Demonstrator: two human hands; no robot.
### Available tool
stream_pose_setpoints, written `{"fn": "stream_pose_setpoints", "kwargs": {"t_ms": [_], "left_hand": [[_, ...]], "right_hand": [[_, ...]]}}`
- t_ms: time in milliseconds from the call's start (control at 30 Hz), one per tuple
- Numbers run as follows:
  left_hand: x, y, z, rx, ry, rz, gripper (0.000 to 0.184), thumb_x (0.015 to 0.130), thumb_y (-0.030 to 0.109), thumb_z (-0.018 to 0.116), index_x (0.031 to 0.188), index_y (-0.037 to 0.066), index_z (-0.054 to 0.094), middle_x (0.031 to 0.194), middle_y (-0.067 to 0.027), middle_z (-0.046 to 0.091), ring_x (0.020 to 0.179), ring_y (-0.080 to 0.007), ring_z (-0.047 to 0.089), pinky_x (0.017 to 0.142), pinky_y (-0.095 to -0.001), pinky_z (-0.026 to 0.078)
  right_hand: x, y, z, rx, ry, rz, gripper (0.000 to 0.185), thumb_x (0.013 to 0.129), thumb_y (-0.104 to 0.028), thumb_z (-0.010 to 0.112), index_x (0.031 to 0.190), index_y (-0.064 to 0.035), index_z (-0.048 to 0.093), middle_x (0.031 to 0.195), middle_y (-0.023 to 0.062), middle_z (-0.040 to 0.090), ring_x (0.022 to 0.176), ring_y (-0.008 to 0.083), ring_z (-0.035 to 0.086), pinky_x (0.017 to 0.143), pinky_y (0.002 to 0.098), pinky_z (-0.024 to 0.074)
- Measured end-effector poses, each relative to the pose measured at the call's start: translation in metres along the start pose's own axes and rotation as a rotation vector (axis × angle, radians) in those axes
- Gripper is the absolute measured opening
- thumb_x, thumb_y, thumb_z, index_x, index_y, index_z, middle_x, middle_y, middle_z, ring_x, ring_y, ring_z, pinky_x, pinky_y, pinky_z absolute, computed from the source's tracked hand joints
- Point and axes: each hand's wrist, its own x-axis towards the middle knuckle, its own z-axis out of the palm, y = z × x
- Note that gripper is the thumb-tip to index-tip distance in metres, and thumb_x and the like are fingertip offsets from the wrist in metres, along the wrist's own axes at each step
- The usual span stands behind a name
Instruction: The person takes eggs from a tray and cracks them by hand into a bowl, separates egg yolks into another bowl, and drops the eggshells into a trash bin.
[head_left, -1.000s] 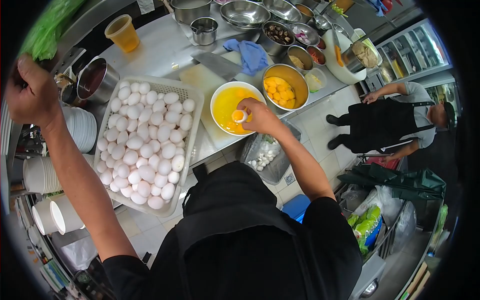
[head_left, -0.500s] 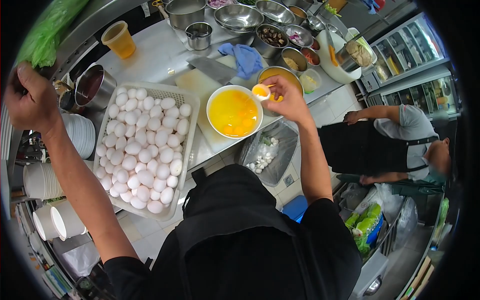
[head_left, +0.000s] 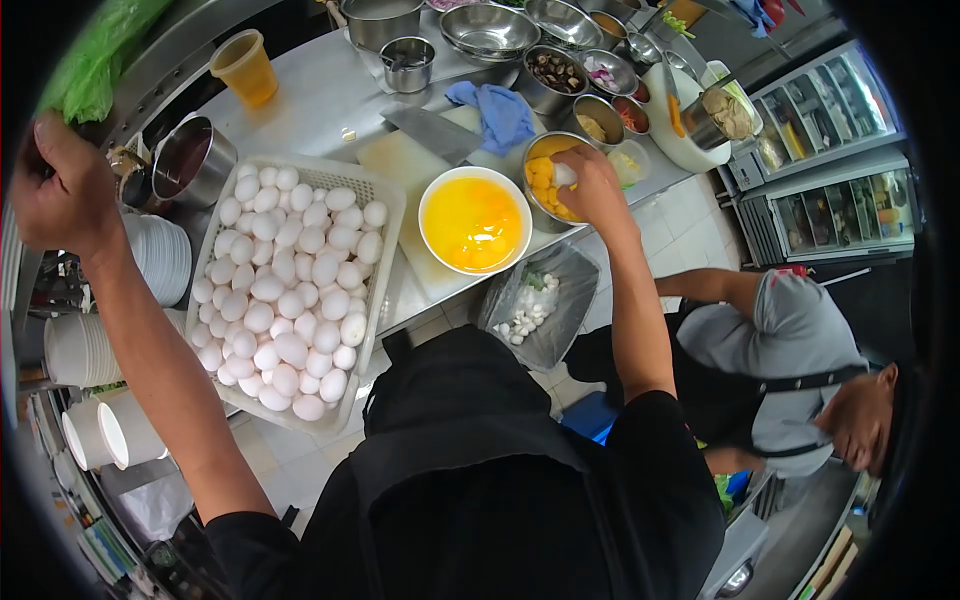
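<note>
My right hand [head_left: 592,185] is over the steel bowl of yolks [head_left: 541,172], its fingers closed round a white eggshell [head_left: 565,175]. Beside that bowl, a white bowl [head_left: 475,220] holds egg white and several yolks. White eggs [head_left: 290,270] fill a pale plastic crate [head_left: 384,200] to the left. At the far left my left hand [head_left: 65,185] is raised by the metal edge, just below a green plastic bag [head_left: 90,90]; its fingers are curled, and whether they hold anything is hidden.
A cleaver [head_left: 432,132] and blue cloth [head_left: 497,115] lie on the cutting board [head_left: 385,160]. Steel bowls of ingredients line the back. Below the counter edge is a bag-lined bin [head_left: 545,310] with shells. Another person [head_left: 800,350] stands at right, close to my right arm.
My right hand has moved from the white bowl to the steel bowl with the eggshell. The other person has come closer. My left hand has stayed in place.
</note>
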Motion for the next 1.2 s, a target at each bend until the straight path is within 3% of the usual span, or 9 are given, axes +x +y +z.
{"fn": "stream_pose_setpoints", "kwargs": {"t_ms": [67, 167, 233, 500, 700, 767, 867, 967, 1200], "left_hand": [[0.005, -0.010, -0.001, 0.045, -0.033, 0.179, 0.024, 0.088, 0.020, 0.063, 0.088, -0.002, 0.071, 0.082, -0.0114, 0.073, 0.071, -0.0192, 0.069, 0.066, -0.0282, 0.053], [0.000, -0.008, 0.002, -0.004, -0.046, 0.044, 0.021, 0.087, 0.016, 0.062, 0.087, -0.004, 0.070, 0.083, -0.0126, 0.072, 0.072, -0.0197, 0.068, 0.067, -0.0274, 0.053], [0.004, 0.005, 0.004, -0.085, -0.043, 0.065, 0.021, 0.087, 0.014, 0.061, 0.087, -0.005, 0.069, 0.081, -0.0126, 0.072, 0.071, -0.0201, 0.068, 0.066, -0.0275, 0.053], [0.012, -0.013, 0.000, -0.049, -0.085, 0.135, 0.019, 0.087, 0.012, 0.061, 0.085, -0.005, 0.069, 0.079, -0.0123, 0.071, 0.068, -0.0208, 0.067, 0.064, -0.0277, 0.052], [0.009, -0.002, 0.001, -0.052, -0.061, 0.137, 0.020, 0.088, 0.014, 0.062, 0.084, -0.004, 0.070, 0.077, -0.0109, 0.071, 0.066, -0.0197, 0.067, 0.062, -0.0274, 0.052], [0.007, 0.002, 0.001, -0.037, -0.015, 0.135, 0.021, 0.088, 0.015, 0.062, 0.083, -0.003, 0.070, 0.078, -0.0104, 0.071, 0.067, -0.0190, 0.067, 0.063, -0.0274, 0.052], [0.006, 0.008, 0.003, -0.014, 0.015, 0.104, 0.021, 0.088, 0.017, 0.064, 0.084, -0.003, 0.070, 0.080, -0.0103, 0.071, 0.068, -0.0188, 0.067, 0.064, -0.0276, 0.052], [0.002, 0.026, 0.002, 0.115, 0.076, 0.109, 0.023, 0.087, 0.020, 0.066, 0.085, -0.002, 0.070, 0.080, -0.0101, 0.071, 0.069, -0.0186, 0.067, 0.064, -0.0277, 0.052], [-0.002, 0.001, 0.004, 0.008, 0.071, 0.037, 0.026, 0.087, 0.025, 0.068, 0.087, -0.001, 0.070, 0.081, -0.0097, 0.072, 0.071, -0.0187, 0.068, 0.066, -0.0279, 0.053]], "right_hand": [[-0.008, -0.010, 0.011, 0.102, -0.105, -0.043, 0.040, 0.063, -0.001, 0.066, 0.102, -0.0035, 0.069, 0.108, 0.0174, 0.066, 0.105, 0.0366, 0.059, 0.092, 0.0418, 0.0478], [-0.019, -0.040, 0.026, 0.171, -0.251, -0.113, 0.041, 0.063, 0.000, 0.066, 0.103, -0.0046, 0.069, 0.113, 0.0151, 0.066, 0.108, 0.0325, 0.059, 0.093, 0.0408, 0.0466], [-0.025, -0.041, 0.054, 0.015, -0.364, -0.174, 0.038, 0.065, 0.001, 0.063, 0.101, -0.0064, 0.070, 0.109, 0.0128, 0.067, 0.108, 0.0300, 0.059, 0.094, 0.0403, 0.0449], [-0.025, -0.037, 0.101, -0.106, -0.142, -0.336, 0.023, 0.073, -0.003, 0.058, 0.092, -0.0074, 0.069, 0.091, 0.0112, 0.066, 0.093, 0.0286, 0.061, 0.082, 0.0419, 0.0434], [-0.025, -0.040, 0.095, 0.104, -0.278, -0.236, 0.034, 0.068, -0.003, 0.065, 0.101, -0.0070, 0.069, 0.099, 0.0138, 0.069, 0.095, 0.0294, 0.064, 0.088, 0.0404, 0.0463], [-0.025, -0.049, 0.074, 0.357, -0.342, 0.005, 0.042, 0.065, -0.005, 0.069, 0.107, -0.0065, 0.068, 0.100, 0.0141, 0.069, 0.092, 0.0284, 0.065, 0.086, 0.0373, 0.0497], [-0.025, -0.053, 0.052, 0.408, -0.369, 0.108, 0.044, 0.066, -0.007, 0.072, 0.110, -0.0065, 0.067, 0.094, 0.0140, 0.068, 0.084, 0.0274, 0.066, 0.080, 0.0353, 0.0524], [-0.025, -0.054, 0.035, 0.461, -0.303, 0.079, 0.045, 0.066, -0.008, 0.073, 0.110, -0.0071, 0.067, 0.081, 0.0091, 0.062, 0.078, 0.0219, 0.062, 0.077, 0.0320, 0.0498], [-0.016, -0.049, 0.006, 0.672, -0.271, 0.101, 0.043, 0.068, -0.006, 0.074, 0.110, -0.0053, 0.068, 0.088, 0.0036, 0.067, 0.075, 0.0123, 0.059, 0.073, 0.0267, 0.0498]]}}
